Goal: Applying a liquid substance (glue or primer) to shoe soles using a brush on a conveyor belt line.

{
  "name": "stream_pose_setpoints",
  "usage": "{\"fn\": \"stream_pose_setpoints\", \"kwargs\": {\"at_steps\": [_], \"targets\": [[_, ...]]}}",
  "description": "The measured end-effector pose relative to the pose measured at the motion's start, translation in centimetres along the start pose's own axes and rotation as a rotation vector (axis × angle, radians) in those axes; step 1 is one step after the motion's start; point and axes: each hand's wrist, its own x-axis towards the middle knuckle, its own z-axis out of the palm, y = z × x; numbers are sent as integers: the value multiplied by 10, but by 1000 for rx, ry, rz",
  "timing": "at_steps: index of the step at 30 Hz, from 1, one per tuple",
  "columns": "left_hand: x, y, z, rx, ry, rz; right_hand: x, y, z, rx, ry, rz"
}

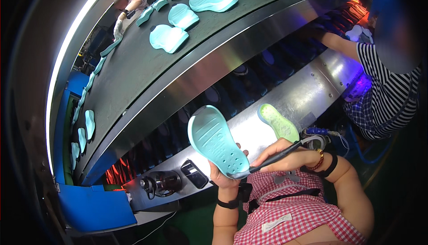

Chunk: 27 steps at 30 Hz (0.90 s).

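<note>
Left fingers [215, 171] around turquoise sole [205, 129], its moulded lettering [218, 143] illegible; right fingers [271, 149] around black-handled brush [277, 157]

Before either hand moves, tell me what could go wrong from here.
The left hand supports the teal sole near its narrower end, so the wide end might tip. The right hand holds the black-handled tool with its tip at the sole, close to the left hand; a slip could catch that hand. The phone lies near the edge of the metal ledge, close to the left wrist, and might be knocked off.
</note>
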Motion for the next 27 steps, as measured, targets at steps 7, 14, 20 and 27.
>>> {"fn": "stream_pose_setpoints", "kwargs": {"at_steps": [7,14,20,27], "targets": [[2,22,-21,194,48,-305,6,-17,-10,-192,-212,-249],[18,30,16,453,-3,-716,12,-24,-29,-246,-449,-217],[9,41,23,500,-34,-838,9,-29,-41,-236,-474,-247],[-4,49,-4,497,101,-759,-2,-27,-47,-273,-246,-244]]}}
